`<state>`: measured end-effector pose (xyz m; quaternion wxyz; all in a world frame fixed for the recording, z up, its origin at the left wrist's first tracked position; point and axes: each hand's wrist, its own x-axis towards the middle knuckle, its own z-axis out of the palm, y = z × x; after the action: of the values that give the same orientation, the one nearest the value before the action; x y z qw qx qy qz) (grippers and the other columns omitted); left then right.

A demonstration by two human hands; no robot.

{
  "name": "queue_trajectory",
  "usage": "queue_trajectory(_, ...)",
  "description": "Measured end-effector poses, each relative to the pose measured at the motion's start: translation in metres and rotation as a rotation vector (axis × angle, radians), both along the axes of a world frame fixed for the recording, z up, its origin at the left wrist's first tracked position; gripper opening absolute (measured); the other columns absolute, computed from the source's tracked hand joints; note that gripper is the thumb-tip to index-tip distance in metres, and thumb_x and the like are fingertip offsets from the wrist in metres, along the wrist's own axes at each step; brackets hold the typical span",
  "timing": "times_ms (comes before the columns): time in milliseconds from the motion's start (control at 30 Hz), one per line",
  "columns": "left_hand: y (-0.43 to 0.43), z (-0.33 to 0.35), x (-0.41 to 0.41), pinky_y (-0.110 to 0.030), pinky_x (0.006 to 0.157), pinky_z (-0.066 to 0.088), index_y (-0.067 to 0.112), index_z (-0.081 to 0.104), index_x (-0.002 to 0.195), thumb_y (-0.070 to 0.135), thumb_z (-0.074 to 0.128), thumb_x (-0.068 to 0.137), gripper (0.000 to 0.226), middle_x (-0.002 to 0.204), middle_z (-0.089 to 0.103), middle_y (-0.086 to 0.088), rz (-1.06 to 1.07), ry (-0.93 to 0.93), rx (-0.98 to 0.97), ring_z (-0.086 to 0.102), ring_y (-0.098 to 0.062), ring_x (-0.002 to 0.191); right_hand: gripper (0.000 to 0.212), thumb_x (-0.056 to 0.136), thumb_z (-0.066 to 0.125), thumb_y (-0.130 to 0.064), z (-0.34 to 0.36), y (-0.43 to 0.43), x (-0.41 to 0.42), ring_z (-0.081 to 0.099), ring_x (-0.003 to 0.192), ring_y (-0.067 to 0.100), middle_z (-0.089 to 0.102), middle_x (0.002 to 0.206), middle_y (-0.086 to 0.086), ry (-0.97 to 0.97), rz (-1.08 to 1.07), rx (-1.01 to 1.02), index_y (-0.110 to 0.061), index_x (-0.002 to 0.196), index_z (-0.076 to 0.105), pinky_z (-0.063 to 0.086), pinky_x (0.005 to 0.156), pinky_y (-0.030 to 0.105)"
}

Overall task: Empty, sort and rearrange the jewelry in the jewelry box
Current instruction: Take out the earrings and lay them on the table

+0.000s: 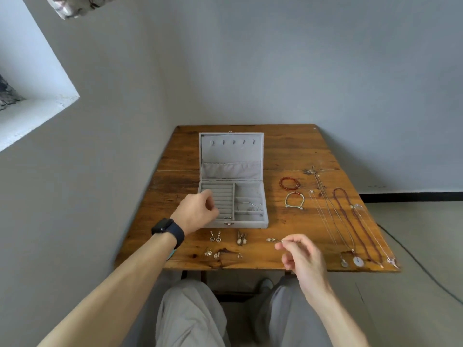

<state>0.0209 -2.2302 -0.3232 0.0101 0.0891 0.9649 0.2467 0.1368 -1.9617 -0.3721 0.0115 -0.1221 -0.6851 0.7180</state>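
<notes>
Sorting the small pieces into pairs looks like the step in hand: on the worn brown wooden table (pixel 288 151), the open grey velvet jewelry box (pixel 233 224) sits near the middle. The little metal earrings (pixel 215 237) lie in twos along the near edge in front of it. The right hand (pixel 300 256) hovers just beside a lone gilt earring (pixel 271 239), thumb and forefinger pressed together on a tiny pale piece (pixel 282 240) too small to identify, probably its mate. The left hand (pixel 198 211), with a dark wristwatch (pixel 164 226) on its wrist, hangs over the box's ridged ring rolls with fingers curled; whether it holds anything I cannot tell. To do this well, the pinched piece should be set down right against its partner, clear of the neighbouring pairs. A thin silver bangle (pixel 251 205) remains in the right compartment, so emptying seems unfinished. The red bead bracelet (pixel 290 183) and long dark red bead necklace (pixel 355 221) lie well to the right.
</notes>
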Motion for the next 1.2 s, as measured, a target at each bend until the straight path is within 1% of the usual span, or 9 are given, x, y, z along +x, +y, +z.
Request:
queue_trajectory(200, 0.04, -0.006, 0.045, -0.011, 0.063, 0.05, 0.028, 0.069, 0.1, 0.026, 0.069, 0.089, 0.01, 0.091, 0.069, 0.014, 0.006, 0.015, 0.368, 0.064, 0.002, 0.078, 0.007, 0.095, 0.062, -0.008, -0.01, 0.016, 0.005, 0.059, 0.062, 0.008, 0.074, 0.085, 0.004, 0.015, 0.002, 0.039, -0.01, 0.088, 0.064, 0.049, 0.054, 0.02)
queue_trajectory(267, 0.058, -0.011, 0.059, -0.008, 0.071, 0.049, 0.031, 0.073, 0.101, 0.029, 0.068, 0.091, 0.012, 0.094, 0.069, 0.02, -0.037, 0.006, 0.36, 0.063, 0.007, 0.085, 0.008, 0.095, 0.064, -0.008, -0.012, 0.017, 0.004, 0.06, 0.064, 0.006, 0.074, 0.084, 0.002, 0.035, 0.012, 0.098, -0.012, 0.088, 0.064, 0.049, 0.057, 0.021)
queue_trajectory(367, 0.083, -0.026, 0.076, -0.002, 0.076, 0.042, 0.033, 0.076, 0.101, 0.03, 0.068, 0.092, 0.012, 0.093, 0.064, 0.026, -0.116, 0.018, 0.253, 0.055, 0.017, 0.09, 0.009, 0.094, 0.066, -0.013, -0.018, 0.02, 0.004, 0.062, 0.081, 0.005, 0.069, 0.087, -0.006, 0.157, 0.07, 0.435, -0.02, 0.088, 0.066, 0.049, 0.072, 0.017)
queue_trajectory(433, 0.095, -0.036, 0.084, -0.009, 0.081, 0.045, 0.034, 0.076, 0.104, 0.033, 0.068, 0.093, 0.014, 0.099, 0.064, 0.021, -0.128, 0.026, 0.193, 0.056, 0.007, 0.092, 0.007, 0.092, 0.068, -0.016, -0.024, 0.021, 0.007, 0.058, 0.085, 0.005, 0.062, 0.091, -0.009, 0.266, 0.108, 0.673, -0.023, 0.089, 0.068, 0.047, 0.074, 0.018)
queue_trajectory(533, 0.106, -0.048, 0.09, -0.028, 0.09, 0.048, 0.035, 0.075, 0.109, 0.033, 0.066, 0.094, 0.018, 0.109, 0.065, 0.012, -0.087, 0.021, 0.134, 0.053, -0.008, 0.104, 0.009, 0.089, 0.071, -0.018, -0.033, 0.021, 0.009, 0.053, 0.086, 0.011, 0.057, 0.089, -0.013, 0.316, 0.095, 0.837, -0.027, 0.088, 0.07, 0.04, 0.072, 0.02)
queue_trajectory(667, 0.114, -0.057, 0.095, -0.032, 0.095, 0.049, 0.033, 0.074, 0.114, 0.029, 0.064, 0.096, 0.021, 0.116, 0.069, 0.01, -0.098, 0.024, 0.102, 0.056, -0.011, 0.11, 0.008, 0.086, 0.075, -0.02, -0.047, 0.021, 0.009, 0.052, 0.083, 0.018, 0.058, 0.089, -0.011, 0.32, 0.068, 0.92, -0.027, 0.088, 0.072, 0.037, 0.07, 0.032)
queue_trajectory(800, 0.115, -0.06, 0.097, -0.034, 0.085, 0.051, 0.032, 0.066, 0.117, 0.028, 0.063, 0.096, 0.022, 0.105, 0.071, 0.012, -0.103, 0.072, 0.068, 0.056, -0.013, 0.102, 0.007, 0.085, 0.076, -0.027, -0.053, 0.017, 0.006, 0.048, 0.084, 0.016, 0.058, 0.091, -0.012, 0.288, 0.041, 0.948, -0.032, 0.088, 0.072, 0.033, 0.068, 0.032)
queue_trajectory(1000, 0.114, -0.06, 0.096, -0.038, 0.09, 0.045, 0.034, 0.055, 0.126, 0.032, 0.06, 0.097, 0.03, 0.104, 0.071, 0.015, -0.132, 0.123, -0.044, 0.055, -0.015, 0.102, 0.003, 0.087, 0.071, -0.037, -0.055, 0.014, 0.001, 0.043, 0.086, 0.012, 0.056, 0.091, -0.017, 0.24, 0.04, 0.965, -0.037, 0.09, 0.07, 0.03, 0.069, 0.031)
queue_trajectory(1200, 0.114, -0.061, 0.097, -0.034, 0.089, 0.041, 0.035, 0.059, 0.125, 0.035, 0.059, 0.097, 0.028, 0.104, 0.072, 0.012, -0.136, 0.171, -0.108, 0.056, -0.015, 0.103, 0.009, 0.086, 0.073, -0.034, -0.056, 0.017, 0.004, 0.054, 0.091, 0.014, 0.057, 0.091, -0.018, 0.224, 0.035, 0.883, -0.034, 0.095, 0.071, 0.032, 0.075, 0.031)
